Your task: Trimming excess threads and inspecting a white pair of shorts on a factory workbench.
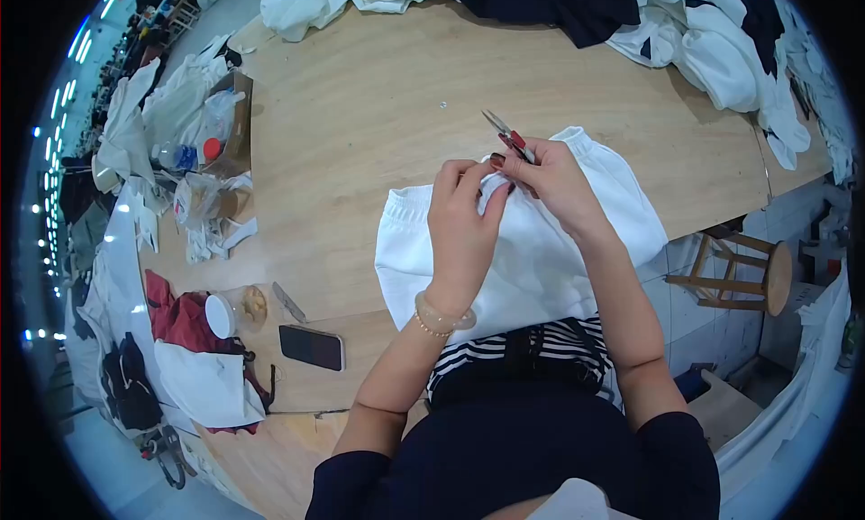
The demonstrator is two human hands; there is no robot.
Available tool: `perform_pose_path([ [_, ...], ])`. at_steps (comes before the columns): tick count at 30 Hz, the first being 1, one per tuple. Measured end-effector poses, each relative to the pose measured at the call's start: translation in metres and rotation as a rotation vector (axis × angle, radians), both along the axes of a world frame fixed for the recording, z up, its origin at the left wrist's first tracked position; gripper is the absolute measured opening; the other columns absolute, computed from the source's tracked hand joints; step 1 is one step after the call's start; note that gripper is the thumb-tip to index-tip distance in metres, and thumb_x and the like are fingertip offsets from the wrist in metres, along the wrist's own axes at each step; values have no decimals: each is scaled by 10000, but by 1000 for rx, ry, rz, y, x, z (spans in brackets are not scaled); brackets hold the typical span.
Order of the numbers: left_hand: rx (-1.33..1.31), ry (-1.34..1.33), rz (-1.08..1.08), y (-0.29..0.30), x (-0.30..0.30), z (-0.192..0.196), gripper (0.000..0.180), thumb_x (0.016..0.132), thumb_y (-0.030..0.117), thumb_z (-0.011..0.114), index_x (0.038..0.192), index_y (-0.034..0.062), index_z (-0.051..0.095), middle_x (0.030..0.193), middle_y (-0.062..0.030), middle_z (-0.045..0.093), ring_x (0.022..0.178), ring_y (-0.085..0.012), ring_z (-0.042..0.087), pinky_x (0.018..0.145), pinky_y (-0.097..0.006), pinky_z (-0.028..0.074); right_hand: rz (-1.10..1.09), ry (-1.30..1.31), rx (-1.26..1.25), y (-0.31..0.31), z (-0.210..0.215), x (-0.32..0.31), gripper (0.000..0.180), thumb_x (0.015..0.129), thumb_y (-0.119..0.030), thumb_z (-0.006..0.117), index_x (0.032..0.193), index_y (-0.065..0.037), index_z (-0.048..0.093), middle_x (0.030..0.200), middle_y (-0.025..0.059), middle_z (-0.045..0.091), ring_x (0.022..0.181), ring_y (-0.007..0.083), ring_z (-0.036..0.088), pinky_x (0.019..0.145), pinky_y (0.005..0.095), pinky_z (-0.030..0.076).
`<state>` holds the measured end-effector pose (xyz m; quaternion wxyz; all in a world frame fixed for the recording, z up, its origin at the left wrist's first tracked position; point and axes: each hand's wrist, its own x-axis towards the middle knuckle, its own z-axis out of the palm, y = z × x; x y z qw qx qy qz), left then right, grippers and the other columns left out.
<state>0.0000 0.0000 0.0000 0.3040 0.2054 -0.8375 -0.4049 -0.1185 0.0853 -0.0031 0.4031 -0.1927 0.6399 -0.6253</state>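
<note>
A white garment with a gathered elastic waistband lies across the table's near edge and over my lap. My left hand pinches its upper edge between thumb and fingers. Close beside it, my right hand grips small red-handled thread snips, whose pointed blades stick out up and to the left, away from the cloth. The right thumb and fingertips also meet at the garment's edge, touching the left fingers. Whatever lies right between the fingertips is too small to make out.
On the left are a dark phone, a clear jar with a white lid, red cloth and a cardboard box with bottles. White and navy garments pile up along the far edge. A wooden stool stands at right.
</note>
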Motion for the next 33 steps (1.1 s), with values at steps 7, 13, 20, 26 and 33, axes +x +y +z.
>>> perform_pose_path([
  [7,224,61,2,-11,-15,-30,137,779,-7,674,909,-26,636,906,-93,582,679,-192,577,594,-290,479,-119,376,66,-6,-20,8,248,865,-163,636,755,52,583,630,52,580,582,101,481,532,286,389],
  [13,165,10,-7,-19,-15,-61,73,830,-17,618,894,-18,653,820,-95,642,625,-166,611,569,-282,486,-332,430,12,8,-15,-23,135,892,-141,606,930,-12,591,687,57,590,627,84,492,556,268,395],
  [20,330,-47,21,-20,-10,-46,82,887,-9,574,927,-32,642,794,-91,683,657,-113,646,545,-232,523,-156,908,123,45,-1,-36,234,783,-129,687,1003,-73,629,855,28,561,864,196,472,754,317,407],
  [26,121,21,-10,-20,-14,-44,64,873,-23,567,909,-17,619,798,-105,644,664,-193,629,578,-284,505,-30,1021,211,40,1,-25,222,714,-167,704,915,-90,651,839,29,521,882,217,450,802,335,368],
  [33,78,35,-35,-18,-14,-38,42,863,-10,574,894,-2,601,817,-119,615,682,-266,601,600,-344,470,-6,1126,201,34,-7,-26,207,693,-186,692,880,-108,652,813,26,488,875,210,447,799,339,337],
])
